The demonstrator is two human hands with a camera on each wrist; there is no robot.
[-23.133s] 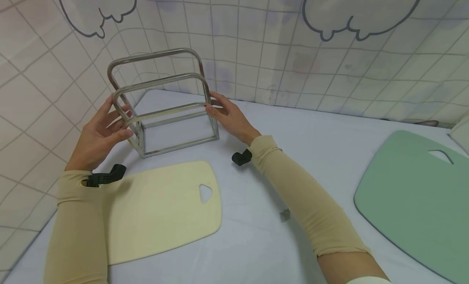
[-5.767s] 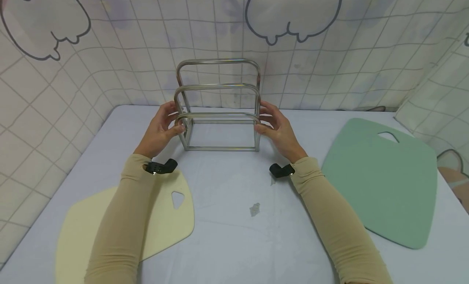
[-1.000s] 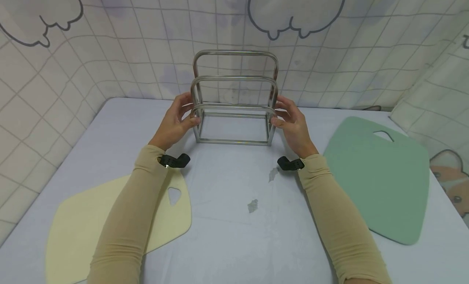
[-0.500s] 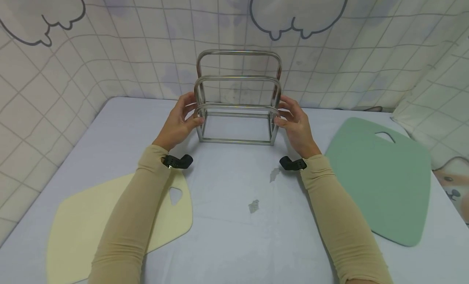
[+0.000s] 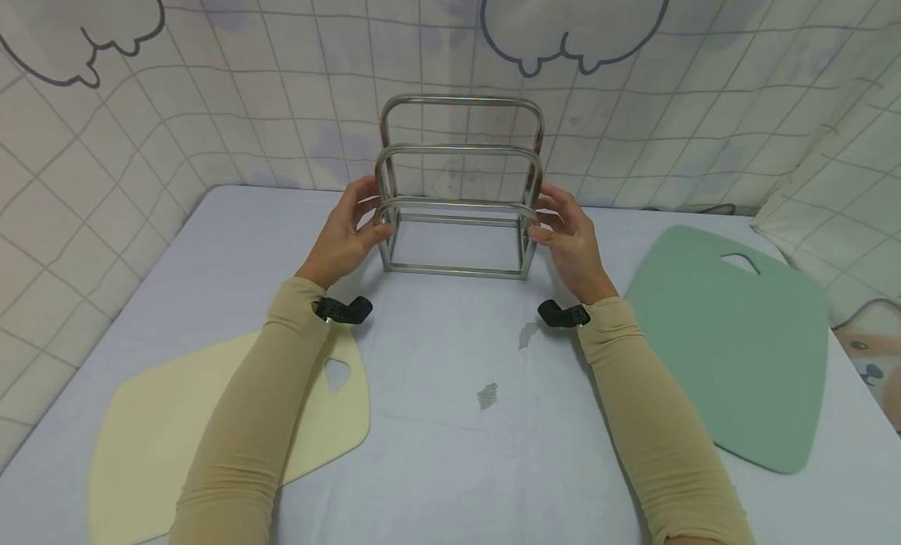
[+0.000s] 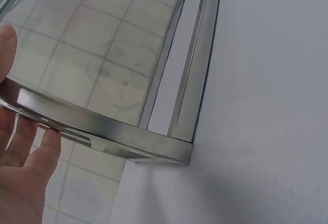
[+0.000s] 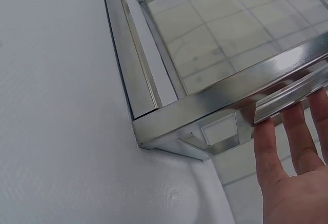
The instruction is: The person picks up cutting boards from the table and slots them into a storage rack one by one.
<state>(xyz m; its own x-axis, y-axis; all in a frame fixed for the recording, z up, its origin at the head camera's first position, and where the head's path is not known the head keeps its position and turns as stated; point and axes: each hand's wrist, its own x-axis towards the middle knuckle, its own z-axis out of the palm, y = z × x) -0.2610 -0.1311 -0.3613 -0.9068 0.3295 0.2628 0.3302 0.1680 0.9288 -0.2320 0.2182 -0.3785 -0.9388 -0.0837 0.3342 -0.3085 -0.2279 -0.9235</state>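
A silver metal rack (image 5: 454, 271) with three rounded hoops stands upright near the back of the white-covered table. My left hand (image 5: 341, 240) grips its left side, thumb in front and fingers behind. On the opposite side, my right hand (image 5: 573, 244) holds the rack the same way. In the left wrist view, the thumb and fingertips lie on either side of the metal bar (image 6: 102, 124). The right wrist view has fingertips under the rack's side bar (image 7: 215, 98); the thumb is out of that frame. No board stands between the hoops.
A cream cutting board (image 5: 162, 420) lies flat at the left, partly under my left forearm. At the right lies a larger green cutting board (image 5: 732, 349). Two grey patches mark the tablecloth (image 5: 436, 467). A tile-patterned curtain (image 5: 281, 138) hangs close behind the rack.
Since the oldest frame, the rack has moved right from behind the cream board and turned to face me squarely. Over the last second it has shifted slightly right, both hands holding it throughout.
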